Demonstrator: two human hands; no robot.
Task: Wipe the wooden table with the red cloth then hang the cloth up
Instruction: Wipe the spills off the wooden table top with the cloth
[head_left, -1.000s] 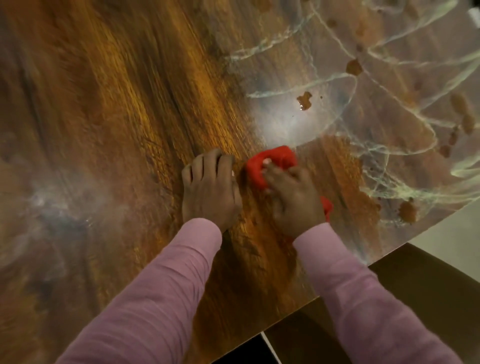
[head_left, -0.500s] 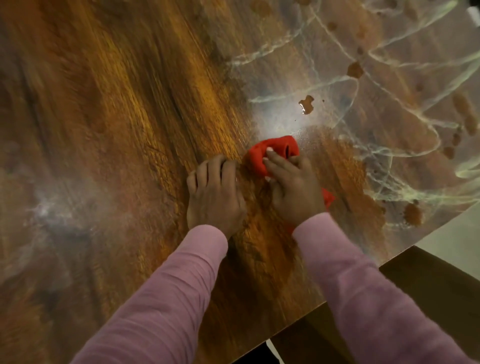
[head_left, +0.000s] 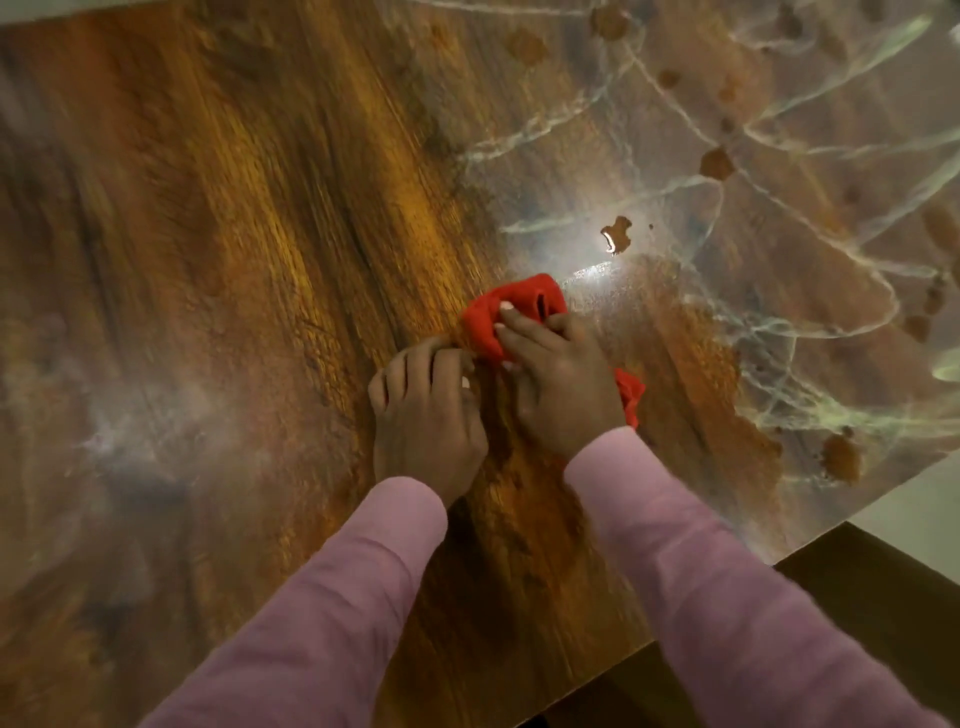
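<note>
A domestic room was suggested by the glossy wooden table (head_left: 249, 270); pale floor (head_left: 924, 514) was seen beside it.

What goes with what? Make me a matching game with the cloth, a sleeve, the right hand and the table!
Things:
1. cloth
2. sleeve
3. right hand
4. table

Matches:
A. pink
B. wooden, with pale streaks
C. red
D. pressing down on the cloth

Pairs: 1-C, 2-A, 3-D, 4-B
</note>
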